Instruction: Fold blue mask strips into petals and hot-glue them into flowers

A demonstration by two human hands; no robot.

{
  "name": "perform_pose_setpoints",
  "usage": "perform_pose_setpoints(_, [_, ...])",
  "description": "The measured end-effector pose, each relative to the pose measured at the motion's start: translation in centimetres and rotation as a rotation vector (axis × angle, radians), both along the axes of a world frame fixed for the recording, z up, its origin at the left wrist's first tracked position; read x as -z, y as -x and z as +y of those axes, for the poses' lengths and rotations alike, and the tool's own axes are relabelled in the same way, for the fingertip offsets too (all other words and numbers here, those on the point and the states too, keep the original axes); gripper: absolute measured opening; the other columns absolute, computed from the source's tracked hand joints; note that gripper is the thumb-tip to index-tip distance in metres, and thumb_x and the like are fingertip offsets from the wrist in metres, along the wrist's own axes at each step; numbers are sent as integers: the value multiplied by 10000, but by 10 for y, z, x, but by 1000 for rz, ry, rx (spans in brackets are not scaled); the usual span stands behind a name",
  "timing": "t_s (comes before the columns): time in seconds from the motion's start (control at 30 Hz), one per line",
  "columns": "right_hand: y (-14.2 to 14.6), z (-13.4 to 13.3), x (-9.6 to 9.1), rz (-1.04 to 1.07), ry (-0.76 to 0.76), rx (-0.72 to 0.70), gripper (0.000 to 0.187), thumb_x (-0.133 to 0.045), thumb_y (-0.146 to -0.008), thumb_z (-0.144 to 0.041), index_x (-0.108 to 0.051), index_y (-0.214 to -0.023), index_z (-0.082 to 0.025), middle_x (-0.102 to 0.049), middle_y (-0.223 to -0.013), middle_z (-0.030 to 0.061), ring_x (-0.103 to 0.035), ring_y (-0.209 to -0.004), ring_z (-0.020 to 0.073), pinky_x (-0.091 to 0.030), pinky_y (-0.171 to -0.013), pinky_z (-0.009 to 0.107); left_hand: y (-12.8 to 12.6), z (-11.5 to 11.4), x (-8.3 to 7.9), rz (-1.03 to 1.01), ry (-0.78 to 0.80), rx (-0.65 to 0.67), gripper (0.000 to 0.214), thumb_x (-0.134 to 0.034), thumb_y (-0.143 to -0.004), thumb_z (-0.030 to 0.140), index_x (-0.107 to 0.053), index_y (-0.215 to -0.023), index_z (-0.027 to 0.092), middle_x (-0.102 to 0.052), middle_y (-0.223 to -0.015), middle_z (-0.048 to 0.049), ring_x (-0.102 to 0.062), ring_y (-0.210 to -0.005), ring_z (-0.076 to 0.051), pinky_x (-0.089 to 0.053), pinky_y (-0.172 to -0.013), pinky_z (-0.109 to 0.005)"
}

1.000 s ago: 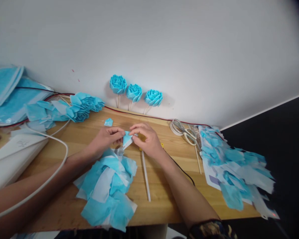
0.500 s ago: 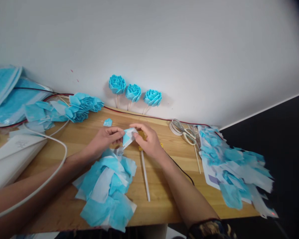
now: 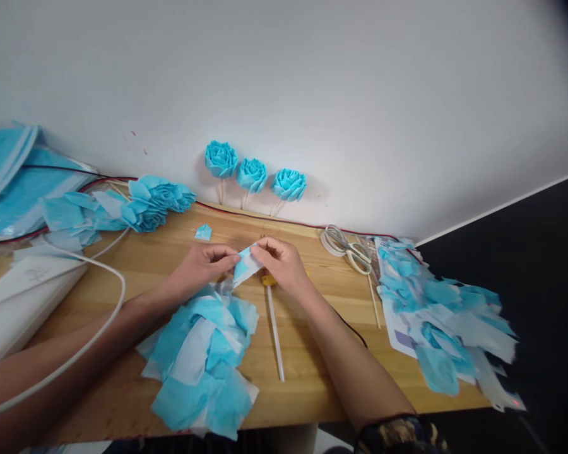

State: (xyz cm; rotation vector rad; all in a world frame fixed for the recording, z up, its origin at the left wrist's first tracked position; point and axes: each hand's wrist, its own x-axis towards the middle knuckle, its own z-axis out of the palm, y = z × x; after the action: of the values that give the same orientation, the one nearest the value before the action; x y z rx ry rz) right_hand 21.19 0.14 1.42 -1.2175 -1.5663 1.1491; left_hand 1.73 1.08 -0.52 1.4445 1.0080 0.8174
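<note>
Between my two hands is a small blue-and-white fabric piece (image 3: 246, 266), partly folded, held above the table. My left hand (image 3: 208, 261) pinches its left edge between thumb and fingers. At its upper right, my right hand (image 3: 280, 261) grips it the same way. Just below lies a loose pile of blue and white fabric pieces (image 3: 203, 362). A small folded blue piece (image 3: 203, 232) rests on the table beyond my left hand. Under my right hand is a yellow tool, apparently a glue gun (image 3: 267, 277), mostly hidden, with a white glue stick (image 3: 275, 340) extending from it.
Three blue fabric flowers on sticks (image 3: 252, 174) lean against the wall. More flowers (image 3: 156, 202) lie at left near a white box (image 3: 23, 302) and a white cable (image 3: 118, 302). Scissors (image 3: 357, 257), a tape roll (image 3: 331, 241) and another fabric heap (image 3: 440, 315) are at right.
The fabric piece is folded narrower along its top edge. My right fingers have closed in on its upper corner, and my left fingers have shifted slightly along the edge.
</note>
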Motion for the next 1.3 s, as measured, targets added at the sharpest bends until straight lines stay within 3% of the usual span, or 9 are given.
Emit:
perform_pose_setpoints(0.2, [2,-1,-1,-6,1,18,229,-635,-809,-420,-637,-766,-196,-555,-660,-26,-497,-603,112,-412,-559,234,1,1,-3,21,-106,-6,455,-572,-865,505,-587,-553,174,-570,-572,6,-512,-589,-132,-398,-590,-243])
perform_pose_setpoints(0.4, [5,-2,0,-39,-23,-6,228,-648,-801,-412,-663,-790,-186,-578,-678,-19,-520,-640,117,-418,-619,244,1,1,2,-1,-3,-7,327,-660,-802,478,-695,-747,158,-573,-596,22,-488,-573,-119,-370,-557,-230])
perform_pose_setpoints(0.67, [2,-1,1,23,24,-46,285,-626,-840,-453,-711,-908,-189,-615,-721,2,-520,-632,116,-407,-562,230,1,1,6,-6,-14,-29,303,-649,-808,453,-695,-734,163,-573,-587,18,-477,-569,-125,-360,-542,-235])
perform_pose_setpoints(0.9, [5,-1,2,37,-19,35,188,-655,-799,-377,-657,-793,-189,-541,-652,-34,-489,-592,101,-414,-563,225,0,0,-3,-3,-101,-41,494,-533,-879,539,-567,-550,173,-553,-544,6,-497,-570,-134,-378,-576,-251])
perform_pose_setpoints(1.1, [3,0,2,-4,-51,35,186,-644,-805,-371,-662,-798,-187,-567,-667,-23,-515,-613,109,-432,-576,229,1,1,-4,-4,-61,16,382,-601,-830,471,-617,-596,169,-567,-570,15,-503,-581,-126,-380,-585,-240])
perform_pose_setpoints(1.3, [4,0,3,-50,-151,34,130,-645,-817,-317,-677,-847,-194,-617,-712,-18,-564,-652,120,-474,-643,250,0,1,-2,12,-15,-28,342,-619,-775,462,-631,-606,165,-569,-547,13,-500,-546,-126,-384,-558,-240])
